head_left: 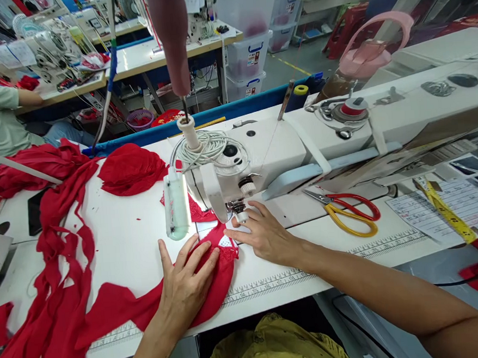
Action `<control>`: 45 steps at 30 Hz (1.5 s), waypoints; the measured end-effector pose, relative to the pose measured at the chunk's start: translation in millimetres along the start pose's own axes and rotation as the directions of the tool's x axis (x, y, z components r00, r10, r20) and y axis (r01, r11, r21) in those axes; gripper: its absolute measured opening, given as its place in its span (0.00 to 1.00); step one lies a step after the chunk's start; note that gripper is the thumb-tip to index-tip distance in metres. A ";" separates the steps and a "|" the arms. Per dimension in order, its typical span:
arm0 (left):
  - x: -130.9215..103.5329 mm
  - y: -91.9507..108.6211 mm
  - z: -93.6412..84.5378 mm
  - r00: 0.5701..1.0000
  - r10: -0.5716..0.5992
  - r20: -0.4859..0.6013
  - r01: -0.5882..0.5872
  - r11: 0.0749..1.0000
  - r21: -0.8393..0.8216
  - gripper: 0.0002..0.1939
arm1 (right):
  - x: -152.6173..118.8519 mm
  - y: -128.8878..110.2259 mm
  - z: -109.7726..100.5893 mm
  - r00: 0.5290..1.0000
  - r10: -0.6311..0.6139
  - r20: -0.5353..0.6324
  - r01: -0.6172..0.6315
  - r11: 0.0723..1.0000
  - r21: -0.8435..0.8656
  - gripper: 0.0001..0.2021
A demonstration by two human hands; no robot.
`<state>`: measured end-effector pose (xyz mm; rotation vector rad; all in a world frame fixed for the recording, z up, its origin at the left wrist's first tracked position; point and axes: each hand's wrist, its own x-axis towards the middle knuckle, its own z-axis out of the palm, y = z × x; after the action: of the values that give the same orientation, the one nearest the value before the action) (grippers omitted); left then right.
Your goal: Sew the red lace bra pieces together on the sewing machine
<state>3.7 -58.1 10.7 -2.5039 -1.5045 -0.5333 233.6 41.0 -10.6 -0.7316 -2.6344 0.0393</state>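
Observation:
My left hand lies flat with spread fingers on a red fabric piece with a lace edge, at the front of the sewing machine. Beside the machine's needle and presser foot, my right hand has its fingers stretched out and apart. Its lower fingertip is at the fabric's right edge; its upper fingers reach close to the needle area, partly hidden by the machine head. A lit lamp hangs left of the needle. From under my left hand, a red strip runs leftward.
Red-and-yellow scissors lie right of the needle, near paper sheets and a yellow tape measure. A red fabric stack sits behind; long red strips hang at left. A co-worker sits at far left.

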 end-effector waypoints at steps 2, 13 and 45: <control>-0.6 1.3 -0.6 1.000 0.012 -0.001 -0.012 1.000 0.018 0.14 | 0.0 0.0 0.4 1.000 -0.005 -0.012 0.005 1.000 0.003 0.28; -3.8 3.6 3.3 1.000 -0.011 0.015 0.011 1.000 0.007 0.15 | 0.3 -0.2 -0.4 1.000 0.005 0.007 -0.006 1.000 0.011 0.27; 68.7 -37.6 -1.8 0.995 0.054 0.085 -0.056 0.998 0.013 0.12 | 4.3 -4.5 1.6 0.998 -0.050 -0.044 0.051 0.998 0.027 0.15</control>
<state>-0.5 15.4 37.6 -2.5781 -1.4572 -0.4107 227.4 39.4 -9.9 -0.6493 -2.6047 0.0458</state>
